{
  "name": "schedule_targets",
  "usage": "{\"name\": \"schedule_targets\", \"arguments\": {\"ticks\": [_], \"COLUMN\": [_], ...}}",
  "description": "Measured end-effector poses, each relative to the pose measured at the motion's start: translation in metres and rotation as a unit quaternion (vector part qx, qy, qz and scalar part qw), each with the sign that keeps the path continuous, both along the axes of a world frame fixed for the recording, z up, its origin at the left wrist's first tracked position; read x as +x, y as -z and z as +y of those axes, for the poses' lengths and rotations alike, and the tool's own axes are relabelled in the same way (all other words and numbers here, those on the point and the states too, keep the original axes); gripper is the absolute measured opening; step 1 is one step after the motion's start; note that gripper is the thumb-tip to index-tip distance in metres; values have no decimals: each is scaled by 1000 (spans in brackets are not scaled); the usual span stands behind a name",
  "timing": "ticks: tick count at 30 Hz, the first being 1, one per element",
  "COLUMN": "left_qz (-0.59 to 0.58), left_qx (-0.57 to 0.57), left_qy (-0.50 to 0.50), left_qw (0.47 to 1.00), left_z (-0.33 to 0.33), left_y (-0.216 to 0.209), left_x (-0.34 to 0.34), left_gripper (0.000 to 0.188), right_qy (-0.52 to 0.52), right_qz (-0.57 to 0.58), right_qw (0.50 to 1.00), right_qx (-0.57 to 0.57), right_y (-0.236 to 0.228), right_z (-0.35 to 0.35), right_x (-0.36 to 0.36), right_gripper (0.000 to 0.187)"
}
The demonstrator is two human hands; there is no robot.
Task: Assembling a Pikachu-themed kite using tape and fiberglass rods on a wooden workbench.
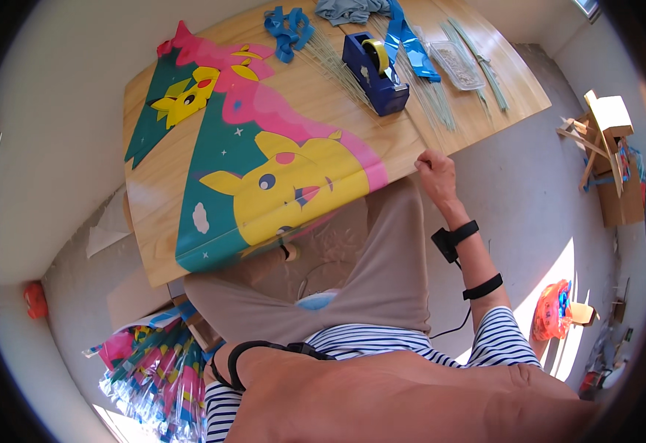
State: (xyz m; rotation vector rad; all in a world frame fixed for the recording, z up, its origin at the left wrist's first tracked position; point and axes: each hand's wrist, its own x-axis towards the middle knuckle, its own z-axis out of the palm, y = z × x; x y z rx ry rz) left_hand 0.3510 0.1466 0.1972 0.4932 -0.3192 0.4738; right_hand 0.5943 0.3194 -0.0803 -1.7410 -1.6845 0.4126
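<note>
A printed kite sheet [264,184] in teal, pink and yellow, with a cartoon animal on it, lies on the wooden table and hangs over its near edge. My right hand [437,176] is closed just off that edge, to the right of the sheet; anything in its fingers is too small to make out. Black straps circle my right forearm. My left hand is out of sight, with only the upper arm and its black strap at the lower left. A second, similar kite sheet [145,122] lies farther left on the table.
A blue tape dispenser [374,74] stands at the back of the table [411,140]. Around it lie thin pale rods [337,63], blue ribbon [288,33], grey cloth [349,10] and a clear plastic box [456,65]. Plastic-wrapped kites [160,376] are on the floor at lower left.
</note>
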Motion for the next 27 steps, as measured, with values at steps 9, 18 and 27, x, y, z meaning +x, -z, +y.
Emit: {"name": "schedule_targets", "arguments": {"ticks": [9, 18, 27], "left_qz": [44, 78, 652], "left_qx": [77, 58, 111], "left_qy": [-55, -238, -455], "left_qw": [995, 966, 596], "left_z": [11, 25, 17], "left_y": [0, 23, 182], "left_x": [-18, -33, -107], "left_gripper": [51, 79, 30], "right_qy": [19, 18, 78], "right_qz": [-22, -31, -51], "right_qw": [999, 999, 995], "right_qx": [-26, -4, -18], "right_y": [-9, -5, -3], "right_z": [-3, 9, 34], "right_x": [1, 3, 19], "right_gripper": [11, 10, 14]}}
